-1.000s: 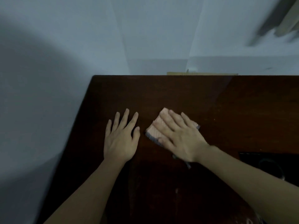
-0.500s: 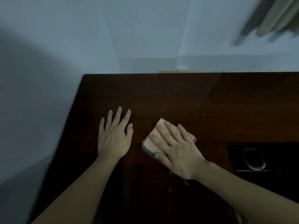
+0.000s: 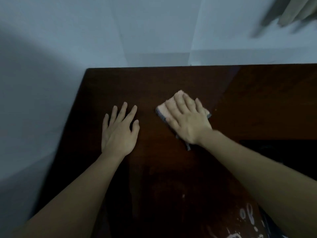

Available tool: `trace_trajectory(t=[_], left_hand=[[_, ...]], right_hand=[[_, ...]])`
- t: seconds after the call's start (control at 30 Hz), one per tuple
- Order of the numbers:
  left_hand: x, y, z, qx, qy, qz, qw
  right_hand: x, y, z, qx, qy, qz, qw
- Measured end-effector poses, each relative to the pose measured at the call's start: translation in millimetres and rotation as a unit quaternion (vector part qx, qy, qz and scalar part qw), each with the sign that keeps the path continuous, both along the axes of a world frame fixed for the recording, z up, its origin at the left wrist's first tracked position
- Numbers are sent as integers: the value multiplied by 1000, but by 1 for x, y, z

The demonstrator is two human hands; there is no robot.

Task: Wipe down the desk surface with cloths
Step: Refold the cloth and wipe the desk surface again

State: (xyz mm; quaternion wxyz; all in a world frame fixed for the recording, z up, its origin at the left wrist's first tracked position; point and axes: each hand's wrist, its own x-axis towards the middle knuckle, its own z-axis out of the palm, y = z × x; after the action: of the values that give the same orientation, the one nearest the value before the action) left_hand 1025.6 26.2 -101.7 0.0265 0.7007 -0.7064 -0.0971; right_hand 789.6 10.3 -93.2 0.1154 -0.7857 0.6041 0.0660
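A dark brown wooden desk fills the lower part of the head view, its left edge running diagonally. A folded pink cloth with a dark patterned border lies flat on it. My right hand presses down on the cloth with straight, spread fingers and covers most of it. To the left, my left hand rests flat on the bare wood, fingers straight, apart from the cloth.
A black object sits on the desk at the right edge, partly hidden by my right forearm. Pale walls meet in a corner behind the desk. A blurred beige curtain hangs at top right. Patterned fabric shows at the bottom.
My right hand has slid the cloth away from me and to the right, widening the gap to my left hand. The left hand stays flat in place.
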Motion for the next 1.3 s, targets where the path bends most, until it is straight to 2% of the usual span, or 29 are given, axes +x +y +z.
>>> trace_trajectory(t=[0.13,0.23,0.3,0.43,0.53,0.63,0.77,0.87,1.0,1.13,1.2,1.3], left_hand=[[1,2,2,-5,9,2,1000],[0,3,3,-1,9,0,1000],[-1,3,4,-2,7,0,1000],[0,2,3,-3,4,-3,1000],[0,1,1,0,6,-4,1000],[1,-3,1,6,5,-6,1000],[-8,-4,8,13,12,-14,1000],[-34,-4,13,1,57,-54,997],[-75,-9,15,26,98,-75,992],[-96,-8,7,29,82,-75,993],[-97,-8,3,22,45,-72,996],[-99,-8,1,30,35,-65,997]], right_hand=[[-8,75,5,22,-16,106,994],[-27,75,5,27,0,152,988],[-37,47,3,9,13,131,991],[-51,-15,-1,-14,22,12,1000],[-47,-27,-1,-14,11,-32,999],[-36,-1,3,2,7,-17,1000],[-29,68,1,-7,-22,83,996],[-41,81,-3,-3,-24,114,993],[-66,19,-3,-18,24,30,999],[-81,-32,-3,-5,9,-77,997],[-76,-24,-2,-3,6,-77,997],[-71,31,-2,-11,8,-8,1000]])
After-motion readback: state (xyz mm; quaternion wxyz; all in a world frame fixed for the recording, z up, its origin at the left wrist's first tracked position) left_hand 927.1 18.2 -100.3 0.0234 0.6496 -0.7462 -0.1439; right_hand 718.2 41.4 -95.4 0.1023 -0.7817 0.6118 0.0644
